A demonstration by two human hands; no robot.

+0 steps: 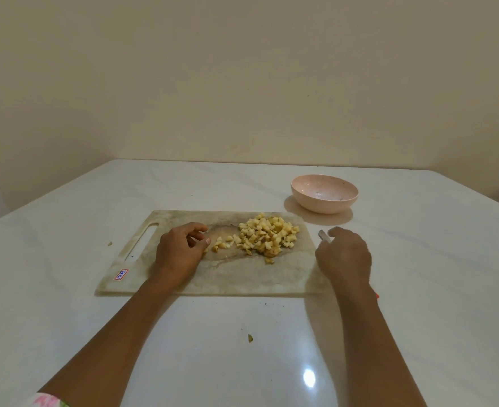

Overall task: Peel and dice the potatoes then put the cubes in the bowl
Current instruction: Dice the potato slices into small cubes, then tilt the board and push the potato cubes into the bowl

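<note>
Left fingers (197, 228) are loosely curled and we see nothing between them. The left hand (180, 254) rests on the cutting board (242, 277) mid-left, fingertips just beside a few stray cubes.

The right hand (343, 257) is closed around what we read as the knife (324, 237). A pale blade tip pokes out past the fingers and a red sliver of handle shows at the wrist. It sits just off the board's right edge.

Progress:
- Peeling and dicing look done. We see no whole potato or uncut piece anywhere.
- The potato cubes (267, 236) are heaped on the board's far-right area, with a thin trail running toward the left hand.
- Transfer hasn't started. Every cube we see is on the board.

Containers:
- The pink bowl (324, 183) stands upright on the table (66, 259), just beyond the board's far-right corner and apart from it.
- Inside it we see only a few dark specks and a wet-looking sheen, no cubes.

What's left, in our judgement, is to gather the strays into the heap and move the lot into the bowl. A small peel scrap (250, 337) lies on the table on the near side of the board.
</note>
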